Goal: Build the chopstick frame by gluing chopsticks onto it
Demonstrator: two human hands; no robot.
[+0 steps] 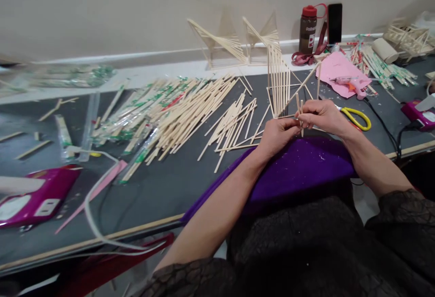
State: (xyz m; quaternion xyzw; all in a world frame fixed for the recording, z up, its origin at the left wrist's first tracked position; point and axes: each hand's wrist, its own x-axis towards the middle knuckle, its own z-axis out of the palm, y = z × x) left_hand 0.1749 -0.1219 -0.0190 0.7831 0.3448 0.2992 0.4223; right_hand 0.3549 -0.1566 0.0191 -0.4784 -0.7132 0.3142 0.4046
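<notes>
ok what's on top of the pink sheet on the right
A pink glue gun lies on the pink sheet. The patch beneath the gun is covered, so it can't be seen.

Left sleeve (190,279): black, thin-looking cloth, crackled net-like pattern; ends near the elbow.
Right sleeve (404,220): same dark crackle, loose and wide at the opening.
Garment front (292,251): black, crinkled (a couple of pale specks on it).
Left forearm (224,202), right forearm (374,161): bare.
Left hand (280,134), right hand (319,113): bare.
</notes>
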